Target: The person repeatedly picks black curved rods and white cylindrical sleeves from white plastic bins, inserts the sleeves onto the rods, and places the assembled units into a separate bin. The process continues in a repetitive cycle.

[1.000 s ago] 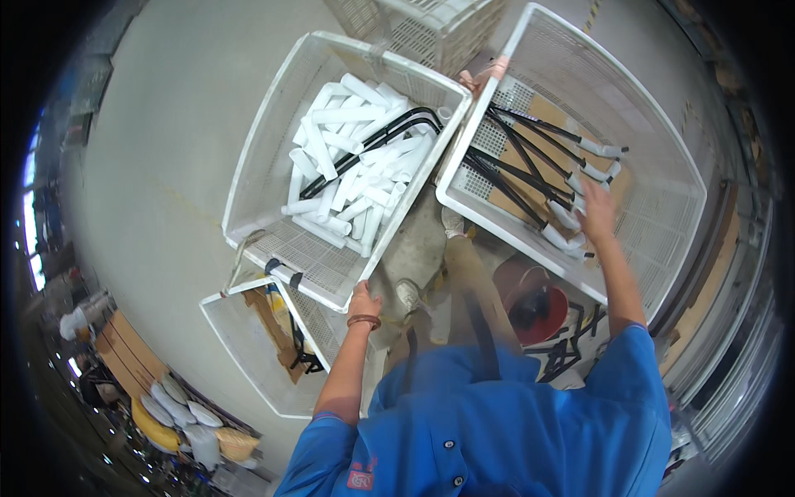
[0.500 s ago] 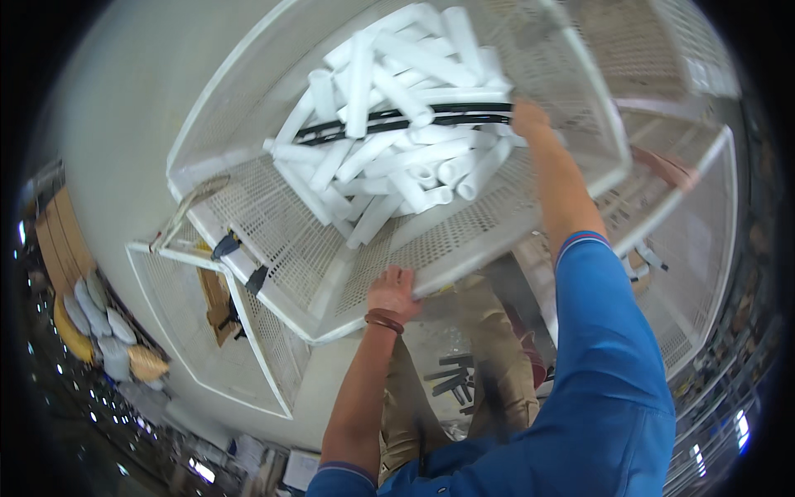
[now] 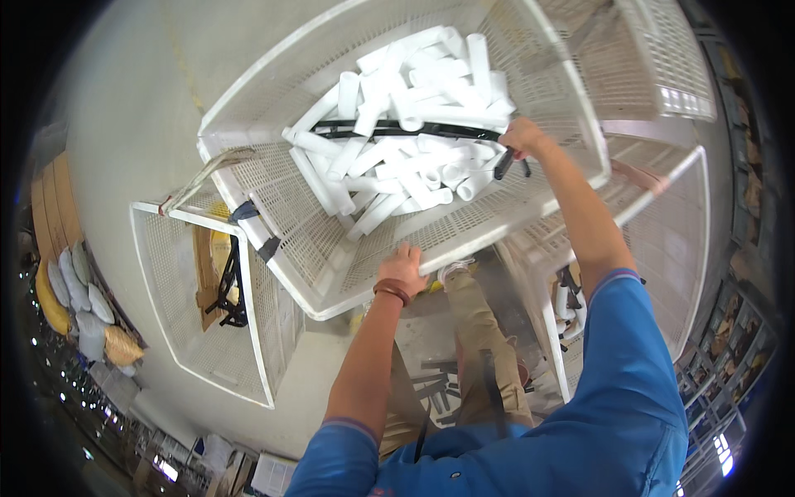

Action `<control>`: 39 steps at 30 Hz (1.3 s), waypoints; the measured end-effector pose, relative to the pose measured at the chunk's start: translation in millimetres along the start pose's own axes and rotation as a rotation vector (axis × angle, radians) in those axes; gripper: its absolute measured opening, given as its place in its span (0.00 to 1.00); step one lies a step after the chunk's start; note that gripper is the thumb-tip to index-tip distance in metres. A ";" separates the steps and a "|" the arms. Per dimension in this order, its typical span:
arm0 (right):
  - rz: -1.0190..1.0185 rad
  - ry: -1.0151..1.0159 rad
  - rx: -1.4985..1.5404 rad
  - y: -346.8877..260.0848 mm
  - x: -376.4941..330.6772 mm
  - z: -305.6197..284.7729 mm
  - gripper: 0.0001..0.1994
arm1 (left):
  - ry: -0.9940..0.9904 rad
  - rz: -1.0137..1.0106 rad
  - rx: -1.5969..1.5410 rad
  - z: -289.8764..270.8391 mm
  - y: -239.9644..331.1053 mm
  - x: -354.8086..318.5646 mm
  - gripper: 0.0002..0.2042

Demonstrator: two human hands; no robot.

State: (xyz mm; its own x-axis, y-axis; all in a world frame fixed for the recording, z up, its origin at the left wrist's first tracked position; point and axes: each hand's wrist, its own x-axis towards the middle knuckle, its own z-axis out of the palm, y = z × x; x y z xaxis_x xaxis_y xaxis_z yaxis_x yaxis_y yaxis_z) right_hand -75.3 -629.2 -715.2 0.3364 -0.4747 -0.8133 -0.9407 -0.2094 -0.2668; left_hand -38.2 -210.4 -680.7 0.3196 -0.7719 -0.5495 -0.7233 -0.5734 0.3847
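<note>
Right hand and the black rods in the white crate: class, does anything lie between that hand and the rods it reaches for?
Nothing visible does. The right hand is already on the near end of the black rods, which lie across the heap of white tubes in the white crate. The left hand grips the crate's near rim.

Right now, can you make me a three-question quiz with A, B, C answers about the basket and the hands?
1. Where is the left hand?
A. On the near rim of the white basket
B. On the floor
C. In a pocket

2. What colour are the tubes in the basket?
A. Red
B. White
C. Green

3. What is the right hand doing?
A. Hanging open
B. Waving
C. Gripping a black rod

Answers: 1 A, its fingers curl on the rim; 2 B, the heap is white; 3 C, the fingers close round the rod's end.
</note>
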 end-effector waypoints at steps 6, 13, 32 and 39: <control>-0.350 0.645 0.288 -43.1 -236.9 -28.2 0.10 | -0.098 0.102 0.022 -60.2 12.8 -28.9 0.39; -0.844 0.496 0.066 -42.4 -602.9 61.2 0.15 | 0.598 0.889 -0.253 -256.8 132.5 -197.2 0.41; 0.604 1.030 1.134 346.4 -672.6 448.3 0.07 | 0.177 1.048 -0.289 -193.0 293.6 -387.8 0.22; 0.722 0.391 1.009 425.9 -476.4 644.8 0.24 | 0.829 0.671 -0.530 -234.1 328.7 -399.9 0.25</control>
State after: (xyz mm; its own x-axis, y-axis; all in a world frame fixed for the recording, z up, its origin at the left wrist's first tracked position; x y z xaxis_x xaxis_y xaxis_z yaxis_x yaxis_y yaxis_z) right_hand -664.3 58.9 -774.8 -0.4273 -0.4617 -0.7773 -0.4738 0.8466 -0.2424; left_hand -260.6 -154.4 -160.9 0.4131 -0.7911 0.4510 -0.6163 0.1217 0.7780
